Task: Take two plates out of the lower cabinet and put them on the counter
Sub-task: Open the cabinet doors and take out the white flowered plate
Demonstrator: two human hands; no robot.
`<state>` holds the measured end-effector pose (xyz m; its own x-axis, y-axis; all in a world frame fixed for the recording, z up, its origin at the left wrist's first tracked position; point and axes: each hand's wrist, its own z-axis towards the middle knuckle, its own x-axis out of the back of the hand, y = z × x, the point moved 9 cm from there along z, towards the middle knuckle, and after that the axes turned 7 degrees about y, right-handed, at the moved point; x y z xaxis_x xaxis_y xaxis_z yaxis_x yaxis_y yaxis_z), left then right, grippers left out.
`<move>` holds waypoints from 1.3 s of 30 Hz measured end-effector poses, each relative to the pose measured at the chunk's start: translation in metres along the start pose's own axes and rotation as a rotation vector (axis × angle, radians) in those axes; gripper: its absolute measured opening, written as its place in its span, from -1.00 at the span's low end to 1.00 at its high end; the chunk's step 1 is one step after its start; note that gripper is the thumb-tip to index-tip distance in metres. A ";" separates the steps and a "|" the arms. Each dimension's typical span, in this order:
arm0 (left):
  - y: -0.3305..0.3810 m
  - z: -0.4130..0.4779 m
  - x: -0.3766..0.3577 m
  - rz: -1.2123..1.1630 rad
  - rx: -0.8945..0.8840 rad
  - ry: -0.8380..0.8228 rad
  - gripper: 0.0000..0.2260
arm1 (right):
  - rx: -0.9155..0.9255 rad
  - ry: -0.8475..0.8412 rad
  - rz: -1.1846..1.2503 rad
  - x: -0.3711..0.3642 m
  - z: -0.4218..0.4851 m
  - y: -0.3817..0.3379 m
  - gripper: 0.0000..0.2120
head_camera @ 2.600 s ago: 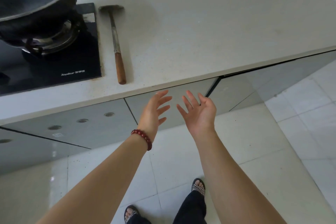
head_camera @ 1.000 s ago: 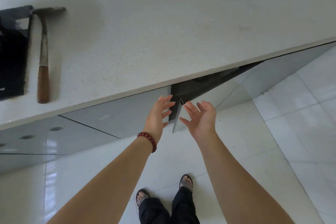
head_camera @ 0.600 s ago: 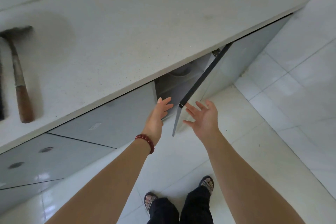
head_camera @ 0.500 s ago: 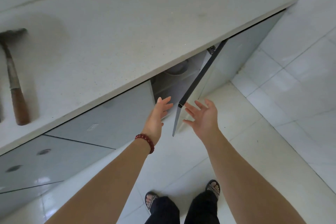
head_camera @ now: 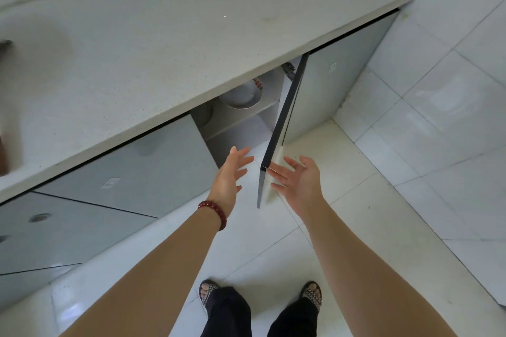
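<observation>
Fingers straight and spread, holding nothing, a person's left hand reaches toward the open lower cabinet. The right hand, equally open and empty, hovers at the free corner of the cabinet door; whether it touches the door cannot be told.

Inside, on the upper shelf, sits a white dish with a red-patterned rim, probably one of the plates wanted. A second, shadowed dish lies to its left, half hidden beneath the counter.

The door juts out between the two hands and could swing back against a wrist or a plate coming out. The dishes sit far back under the counter's overhang, so a lifted plate might clip that edge, or slip from a hasty grip onto the tiled floor.
</observation>
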<state>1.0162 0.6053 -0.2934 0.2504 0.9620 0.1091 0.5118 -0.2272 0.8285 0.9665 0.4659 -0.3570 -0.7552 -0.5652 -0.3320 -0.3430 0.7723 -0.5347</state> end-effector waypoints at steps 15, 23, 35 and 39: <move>0.002 -0.041 -0.119 -0.028 0.008 0.017 -0.52 | -0.006 -0.006 0.016 0.109 -0.007 -0.070 -0.67; 0.007 -0.049 -0.169 -0.025 0.024 0.015 -0.52 | 0.038 0.046 0.009 0.148 -0.004 -0.105 -0.66; 0.011 -0.054 -0.205 -0.017 0.024 -0.008 -0.55 | 0.068 0.040 0.042 0.173 -0.006 -0.133 -0.50; 0.017 -0.055 -0.211 -0.026 0.008 -0.008 -0.56 | 0.108 0.033 0.008 0.179 -0.014 -0.144 -0.50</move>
<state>0.9271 0.4073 -0.2724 0.2432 0.9664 0.0829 0.5250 -0.2030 0.8265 0.8731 0.2574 -0.3288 -0.7763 -0.5481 -0.3113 -0.2763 0.7397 -0.6136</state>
